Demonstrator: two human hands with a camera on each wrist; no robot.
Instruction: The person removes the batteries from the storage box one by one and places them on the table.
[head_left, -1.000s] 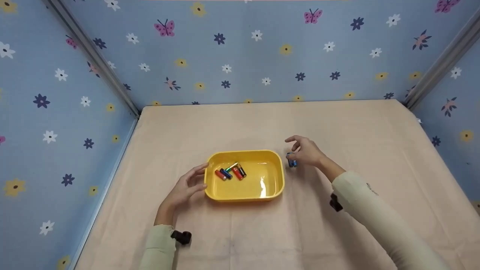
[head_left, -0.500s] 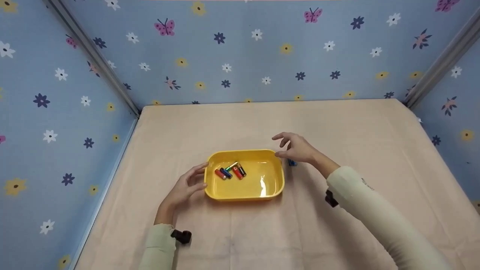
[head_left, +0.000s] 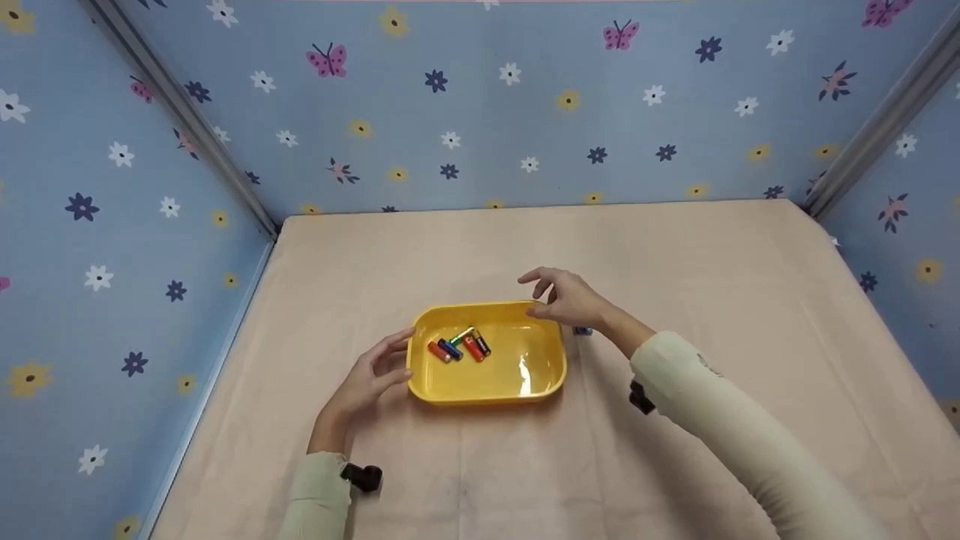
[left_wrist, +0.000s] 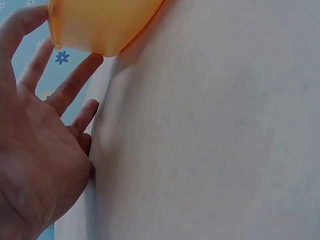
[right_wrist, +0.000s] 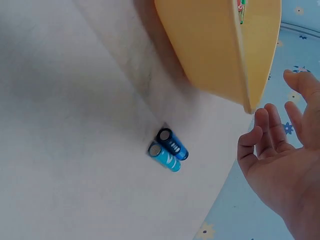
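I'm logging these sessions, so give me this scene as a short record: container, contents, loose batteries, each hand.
Container: yellow tray, on the table
Contents: five batteries (two red, one blue, one green, one black)
Loose batteries: dark blue battery and light blue battery, side by side, right of the tray
Left hand: touches the tray's left end
Right hand: at the tray's far right corner, holding nothing

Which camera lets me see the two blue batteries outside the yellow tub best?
The right wrist view: both blue batteries lie side by side there, with nothing in front. The head view shows them small and partly covered by the right hand. The left wrist view doesn't show them.
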